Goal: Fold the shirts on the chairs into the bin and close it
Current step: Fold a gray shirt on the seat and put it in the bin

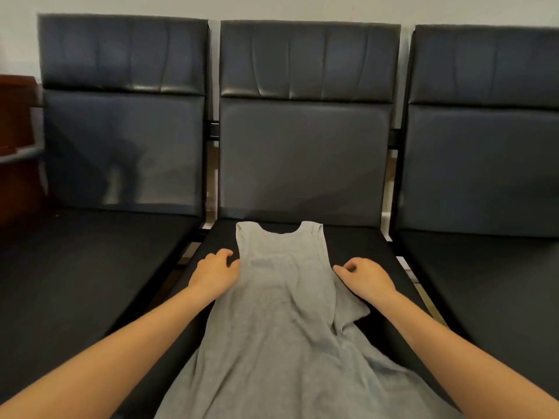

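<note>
A grey sleeveless shirt (281, 313) lies flat on the seat of the middle black chair (357, 246), its neckline toward the backrest and its hem hanging over the front edge toward me. At the shirt's left side, just below the armhole, my left hand (216, 269) pinches the edge with curled fingers. My right hand (364, 276) pinches the opposite edge at the same height, where the cloth is bunched into a fold. No bin is in view.
Three black padded chairs stand side by side against a white wall. The left chair (90, 252) and the right chair (484, 267) have bare seats. Dark red wooden furniture (15, 140) stands at the far left.
</note>
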